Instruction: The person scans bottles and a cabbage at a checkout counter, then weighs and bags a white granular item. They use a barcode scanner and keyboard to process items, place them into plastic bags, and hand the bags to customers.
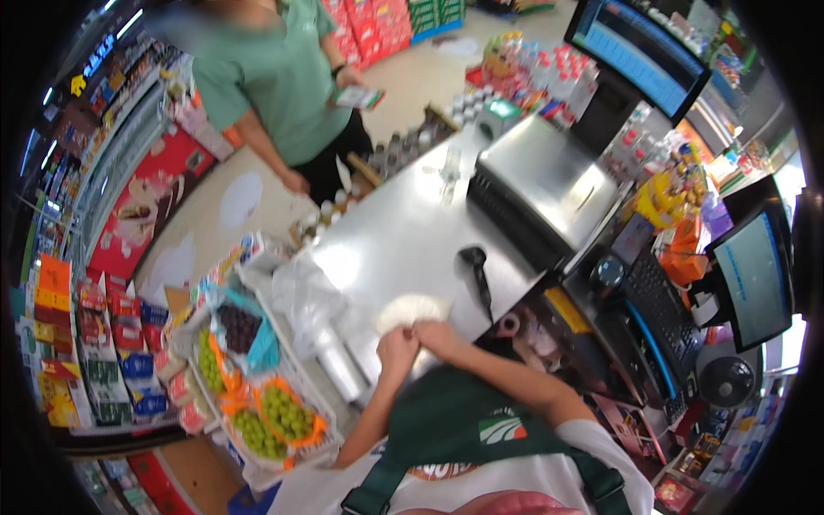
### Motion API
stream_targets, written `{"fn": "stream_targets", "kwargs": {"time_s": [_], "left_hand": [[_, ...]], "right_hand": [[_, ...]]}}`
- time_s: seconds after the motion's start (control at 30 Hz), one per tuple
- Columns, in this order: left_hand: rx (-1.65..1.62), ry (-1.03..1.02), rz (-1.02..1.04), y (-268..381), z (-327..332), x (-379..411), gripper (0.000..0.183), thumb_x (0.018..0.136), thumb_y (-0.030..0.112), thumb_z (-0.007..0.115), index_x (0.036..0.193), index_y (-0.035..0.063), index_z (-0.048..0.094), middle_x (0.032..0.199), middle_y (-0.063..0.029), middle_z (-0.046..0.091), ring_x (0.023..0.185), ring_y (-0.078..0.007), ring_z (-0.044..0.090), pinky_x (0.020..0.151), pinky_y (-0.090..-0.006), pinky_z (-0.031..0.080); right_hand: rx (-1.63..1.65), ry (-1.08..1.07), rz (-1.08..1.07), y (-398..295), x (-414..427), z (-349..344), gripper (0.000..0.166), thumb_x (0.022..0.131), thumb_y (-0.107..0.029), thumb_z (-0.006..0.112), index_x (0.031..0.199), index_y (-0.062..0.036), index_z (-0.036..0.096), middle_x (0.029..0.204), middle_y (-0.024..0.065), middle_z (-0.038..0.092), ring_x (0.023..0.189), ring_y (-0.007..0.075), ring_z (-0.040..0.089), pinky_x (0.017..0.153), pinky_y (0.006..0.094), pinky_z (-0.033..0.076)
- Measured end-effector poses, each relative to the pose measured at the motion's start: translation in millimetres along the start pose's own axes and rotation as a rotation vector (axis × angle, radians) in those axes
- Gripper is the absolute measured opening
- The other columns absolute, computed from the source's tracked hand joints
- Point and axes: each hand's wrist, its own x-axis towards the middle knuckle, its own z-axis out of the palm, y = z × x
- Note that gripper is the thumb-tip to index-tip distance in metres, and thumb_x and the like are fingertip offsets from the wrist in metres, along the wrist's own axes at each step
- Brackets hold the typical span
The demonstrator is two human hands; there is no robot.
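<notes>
My left hand [397, 351] and my right hand [439, 338] meet close in front of my dark green apron [450, 412]. Their fingers are pinched together on the near edge of a pale, rounded bag [409, 311], which rests on the metal counter [399, 244]. What the bag holds cannot be made out. To its right lies a black handheld barcode scanner [477, 273]. Left of my hands is a roll of clear plastic bags [340, 364], with loose clear film [306, 290] spread beyond it.
A white crate [315, 393] at left holds bagged green grapes [286, 412] and dark grapes [239, 327]. Across the counter stands a person in a green shirt [277, 84], holding a phone [358, 97]. A metal-topped checkout unit [547, 174], monitor [644, 51] and keyboard [656, 290] occupy the right.
</notes>
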Motion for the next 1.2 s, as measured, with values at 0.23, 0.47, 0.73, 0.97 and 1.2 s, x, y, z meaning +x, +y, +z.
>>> {"fn": "stream_targets", "kwargs": {"time_s": [0.23, 0.47, 0.73, 0.97, 1.2], "left_hand": [[-0.274, -0.154, -0.031, -38.7, 25.0, 8.4, 0.028, 0.078, 0.028, 0.058, 0.073, 0.0016, 0.066, 0.070, -0.0177, 0.064, 0.066, -0.0333, 0.062, 0.060, -0.0404, 0.048], [-0.744, -0.239, -0.257, -34.3, 22.9, -5.3, 0.019, 0.077, 0.015, 0.065, 0.087, -0.0011, 0.066, 0.080, -0.0069, 0.068, 0.067, -0.0106, 0.062, 0.059, -0.0262, 0.048], [-0.296, 0.105, 0.173, -21.0, 25.8, -16.2, 0.014, 0.068, 0.008, 0.070, 0.081, 0.0066, 0.066, 0.075, -0.0046, 0.062, 0.072, -0.0197, 0.058, 0.062, -0.0318, 0.048], [-0.181, 0.149, 0.276, -16.5, 25.4, -15.8, 0.013, 0.065, 0.005, 0.067, 0.077, 0.0078, 0.063, 0.073, -0.0028, 0.058, 0.076, -0.0209, 0.056, 0.058, -0.0340, 0.047], [-0.188, 0.240, 0.289, -16.0, 18.3, -8.2, 0.016, 0.067, 0.003, 0.065, 0.082, 0.0078, 0.060, 0.081, -0.0025, 0.058, 0.071, -0.0217, 0.059, 0.053, -0.0339, 0.047]], "right_hand": [[0.233, 0.169, 0.053, 0.6, -14.4, 16.0, 0.020, 0.075, -0.018, 0.066, 0.083, -0.0055, 0.054, 0.071, 0.0132, 0.057, 0.066, 0.0309, 0.059, 0.057, 0.0403, 0.048], [1.061, 0.136, 0.659, -3.6, -27.2, -3.6, 0.016, 0.085, -0.014, 0.060, 0.089, 0.0013, 0.059, 0.078, 0.0084, 0.063, 0.065, 0.0156, 0.062, 0.054, 0.0273, 0.051], [1.149, -0.042, 1.063, -13.6, -17.3, -13.6, 0.019, 0.078, -0.017, 0.064, 0.081, 0.0021, 0.065, 0.068, 0.0020, 0.059, 0.057, 0.0074, 0.052, 0.046, 0.0215, 0.043], [1.044, 0.024, 1.049, -2.5, -20.1, 4.6, 0.017, 0.073, -0.015, 0.062, 0.071, 0.0017, 0.064, 0.061, 0.0007, 0.058, 0.055, 0.0075, 0.050, 0.049, 0.0229, 0.039], [0.867, -0.014, 0.950, -4.6, -14.7, 7.0, 0.021, 0.073, -0.016, 0.062, 0.068, 0.0043, 0.061, 0.059, 0.0016, 0.057, 0.055, 0.0083, 0.050, 0.051, 0.0247, 0.040]]}}
